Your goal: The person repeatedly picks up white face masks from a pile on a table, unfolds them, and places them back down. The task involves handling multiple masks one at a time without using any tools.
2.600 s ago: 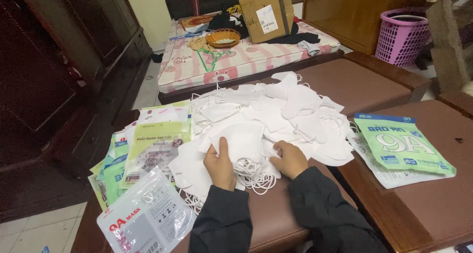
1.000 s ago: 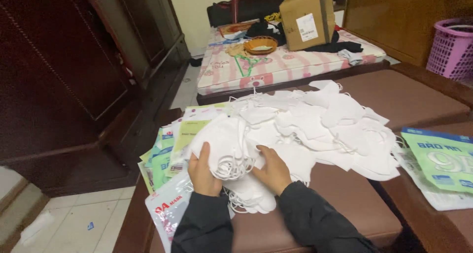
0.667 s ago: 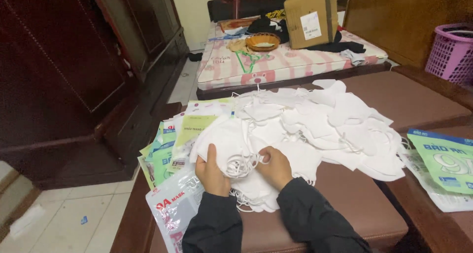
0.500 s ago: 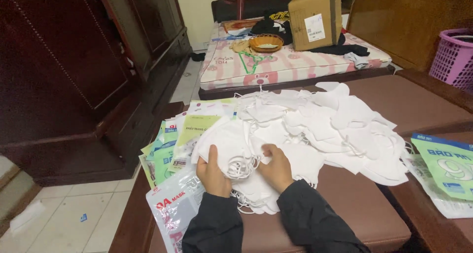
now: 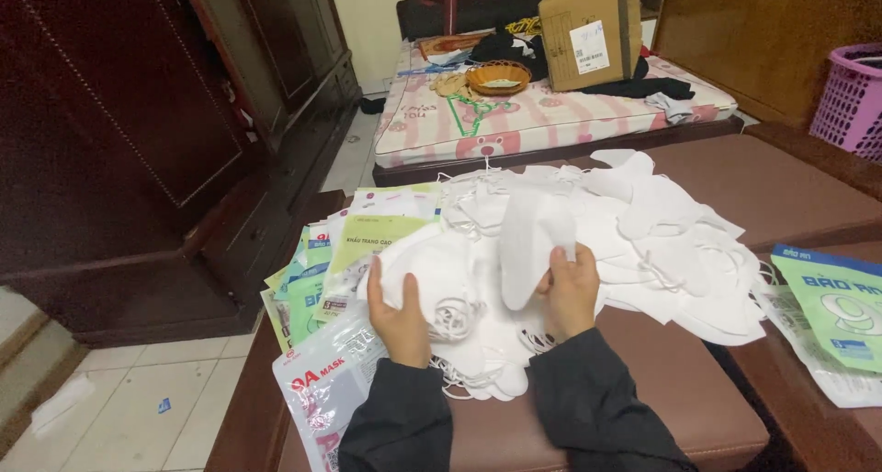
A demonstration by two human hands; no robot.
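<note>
Right hand [image 5: 571, 293] now raised off pile, fingers clamped on one white mask [image 5: 528, 242], lifted upright; 0.5 s ago both hands low on stack. Left hand [image 5: 397, 311] flat on mask stack [image 5: 441, 279], fingers together, pinning it to bench [image 5: 698, 408]. One mask separated from stack.

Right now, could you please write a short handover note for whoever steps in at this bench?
Right hand: lifting one folded white face mask upright by its edge.
Left hand: flat on the near stack of white masks, ear loops bunched beside it.
Loose mask pile spreads to the right across the brown bench.
Green and clear mask pouches lie fanned at the left; more pouches at the right.
Done: a small stack gathered. Left: most masks are unsorted.
</note>
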